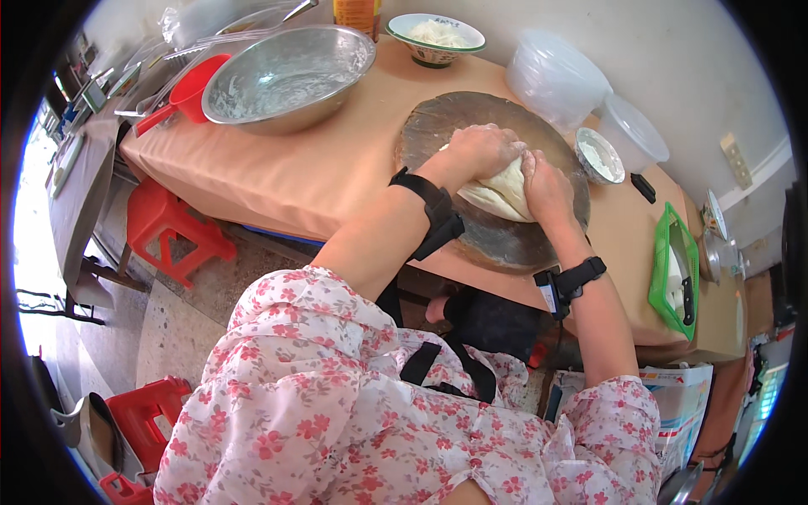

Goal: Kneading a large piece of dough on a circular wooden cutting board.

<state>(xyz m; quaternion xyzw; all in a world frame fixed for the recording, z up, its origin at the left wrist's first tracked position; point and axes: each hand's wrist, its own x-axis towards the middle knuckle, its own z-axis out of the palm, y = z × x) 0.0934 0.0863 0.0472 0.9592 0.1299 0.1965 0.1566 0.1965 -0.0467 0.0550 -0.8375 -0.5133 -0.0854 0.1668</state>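
Note:
A pale lump of dough (502, 193) lies on a round, dark wooden board (429, 126). My left hand (486, 151) presses on the dough's upper left side with its fingers curled over it. Against the dough's right side, my right hand (545, 187) grips with bent fingers, and the fingertips of both hands nearly meet at the top. Flour dusts the knuckles. Black bands circle both wrists. Part of the dough is hidden beneath my hands.
Left of the board stand a floury metal basin (290, 80) and a red dipper (198, 91). Behind it is a bowl of white shreds (438, 38). To the right are stacked plastic tubs (555, 80), a bowl of white powder (599, 156) and a green basket (673, 269) holding a knife.

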